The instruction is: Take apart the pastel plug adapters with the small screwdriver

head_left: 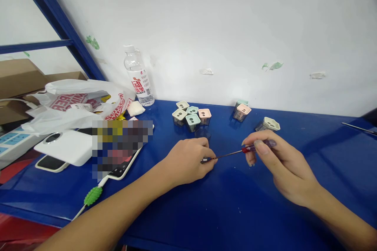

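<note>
My left hand (191,161) rests on the blue table, its fingers closed round a small dark part (205,160) with a light metal piece, mostly hidden by the fingers. In my right hand (275,160) is a screwdriver (249,149) with a red and purple handle, held between thumb and fingers. Its thin shaft points left, and the tip meets the small part at my left fingertips. Just beyond my left hand stand several two-hole pencil sharpeners (193,120) in cream, mint and pink. A pink sharpener (243,110) stands farther right, with a mint one behind it.
A cream-topped sharpener (271,124) lies behind my right hand. A water bottle (140,80) stands by the wall. Plastic bags (79,102), a white device (66,147), a phone (129,163) and a power strip (13,141) occupy the left. A thin metal tool (357,128) lies far right.
</note>
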Motion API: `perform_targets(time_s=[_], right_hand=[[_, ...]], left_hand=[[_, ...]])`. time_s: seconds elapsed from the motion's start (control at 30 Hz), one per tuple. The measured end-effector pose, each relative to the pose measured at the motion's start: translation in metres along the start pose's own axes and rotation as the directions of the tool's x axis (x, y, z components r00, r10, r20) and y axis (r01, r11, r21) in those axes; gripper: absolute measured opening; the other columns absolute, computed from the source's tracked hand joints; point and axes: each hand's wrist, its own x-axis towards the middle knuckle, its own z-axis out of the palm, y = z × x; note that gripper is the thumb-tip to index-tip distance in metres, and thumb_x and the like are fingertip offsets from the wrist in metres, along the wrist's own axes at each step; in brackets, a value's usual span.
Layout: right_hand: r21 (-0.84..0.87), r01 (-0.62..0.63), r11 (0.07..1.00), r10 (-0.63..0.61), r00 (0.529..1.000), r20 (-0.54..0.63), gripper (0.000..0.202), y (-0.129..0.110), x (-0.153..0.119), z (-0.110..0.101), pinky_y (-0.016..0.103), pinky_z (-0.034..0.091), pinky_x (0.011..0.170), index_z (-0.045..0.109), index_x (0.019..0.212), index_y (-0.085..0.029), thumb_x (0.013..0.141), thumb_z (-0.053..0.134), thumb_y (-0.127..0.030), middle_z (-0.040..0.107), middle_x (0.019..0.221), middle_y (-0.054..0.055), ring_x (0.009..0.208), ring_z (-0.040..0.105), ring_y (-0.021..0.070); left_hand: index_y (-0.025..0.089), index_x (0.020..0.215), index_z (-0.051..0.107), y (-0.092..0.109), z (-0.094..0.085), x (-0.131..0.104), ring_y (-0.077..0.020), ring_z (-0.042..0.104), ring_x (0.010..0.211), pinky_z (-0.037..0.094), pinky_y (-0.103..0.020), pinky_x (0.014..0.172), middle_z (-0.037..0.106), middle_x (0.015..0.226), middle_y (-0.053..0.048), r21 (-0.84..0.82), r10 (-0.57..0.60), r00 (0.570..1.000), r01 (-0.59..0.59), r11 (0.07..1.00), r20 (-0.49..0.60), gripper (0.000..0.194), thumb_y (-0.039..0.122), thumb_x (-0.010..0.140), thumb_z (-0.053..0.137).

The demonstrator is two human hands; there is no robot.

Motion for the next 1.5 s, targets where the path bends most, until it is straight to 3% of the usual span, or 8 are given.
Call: perform_targets(time_s=[0.2,0.37,0.53,0.83,1.03,1.23,1.4,1.5], right_hand=[[-0.04,0.052,0.998,-0.053,0.998,-0.032,0.008,0.001,-0.004,0.0,0.023,0.05,0.059,0.049,0.104,-0.025,0.096,0.048,-0.024,0.057,0.079,0.0,0.067,0.059,0.0111],[0.01,0.119,0.993,-0.118,0.99,-0.081,0.008,0.002,-0.009,0.001,0.025,0.049,0.058,0.048,0.103,-0.025,0.096,0.047,-0.022,0.057,0.081,0.0,0.066,0.058,0.0117],[0.051,0.128,0.99,-0.128,0.992,-0.001,0.011,0.004,-0.012,0.004,0.027,0.049,0.058,0.046,0.107,-0.026,0.097,0.045,-0.021,0.057,0.081,0.001,0.067,0.059,0.0129],[0.012,0.129,0.992,-0.129,0.99,0.063,0.013,0.002,-0.011,0.007,0.027,0.051,0.059,0.046,0.107,-0.025,0.096,0.046,-0.018,0.056,0.082,0.001,0.068,0.059,0.0133],[-0.092,0.256,0.962,-0.257,0.967,0.0,0.009,-0.007,-0.003,0.008,0.027,0.054,0.058,0.055,0.095,-0.023,0.088,0.06,-0.02,0.061,0.083,0.003,0.072,0.062,0.0157],[-0.029,0.226,0.974,-0.228,0.966,-0.122,0.043,-0.009,-0.008,0.015,0.028,0.059,0.07,0.05,0.119,-0.028,0.084,0.062,-0.005,0.07,0.092,0.001,0.083,0.07,0.0168],[0.036,0.285,0.958,-0.286,0.958,0.032,0.042,-0.008,-0.005,0.012,0.033,0.059,0.075,0.048,0.12,-0.028,0.089,0.047,0.0,0.067,0.103,0.004,0.096,0.066,0.0176],[-0.055,0.278,0.959,-0.277,0.96,0.034,0.029,-0.008,-0.004,0.009,0.03,0.057,0.065,0.057,0.111,-0.028,0.088,0.058,-0.01,0.068,0.09,0.002,0.081,0.066,0.0172]], left_hand=[[0.026,0.102,0.07,0.001,-0.001,-0.001,-0.0163,0.062,0.081,0.045,-0.028,0.07,0.063,0.091,-0.001,-0.016,0.019,0.999,-0.019,1.0,0.026,0.025,0.035,0.089,0.051],[0.025,0.128,0.045,0.006,-0.006,-0.003,-0.021,0.062,0.092,0.048,-0.032,0.078,0.064,0.107,-0.003,-0.115,-0.027,0.996,0.037,0.993,0.089,0.051,0.032,0.08,0.06],[0.025,0.126,0.033,0.009,-0.008,-0.004,-0.0211,0.064,0.086,0.049,-0.034,0.076,0.064,0.101,-0.003,-0.164,-0.006,0.983,0.036,0.986,0.185,0.054,0.024,0.078,0.058],[0.026,0.122,0.033,0.01,-0.009,-0.004,-0.021,0.063,0.087,0.048,-0.031,0.074,0.065,0.102,-0.003,-0.226,-0.006,0.973,0.06,0.972,0.23,0.051,0.027,0.079,0.062],[0.026,0.118,0.035,0.01,-0.009,-0.004,-0.0214,0.063,0.091,0.048,-0.032,0.076,0.064,0.103,-0.003,-0.256,0.002,0.975,0.056,0.965,0.221,0.049,0.025,0.079,0.064],[0.025,0.114,0.037,0.011,-0.005,-0.004,-0.0207,0.062,0.095,0.047,-0.032,0.079,0.062,0.106,-0.004,-0.335,0.015,0.978,0.056,0.941,0.207,0.044,0.023,0.079,0.064],[0.026,0.113,0.038,0.009,0.002,-0.004,-0.0198,0.061,0.092,0.047,-0.033,0.081,0.06,0.105,-0.002,-0.387,0.007,0.978,0.075,0.919,0.207,0.046,0.026,0.077,0.067],[0.026,0.117,0.037,0.008,0.003,-0.003,-0.0208,0.061,0.093,0.046,-0.034,0.082,0.06,0.107,-0.003,-0.402,0.006,0.978,0.08,0.912,0.208,0.05,0.027,0.077,0.067]])
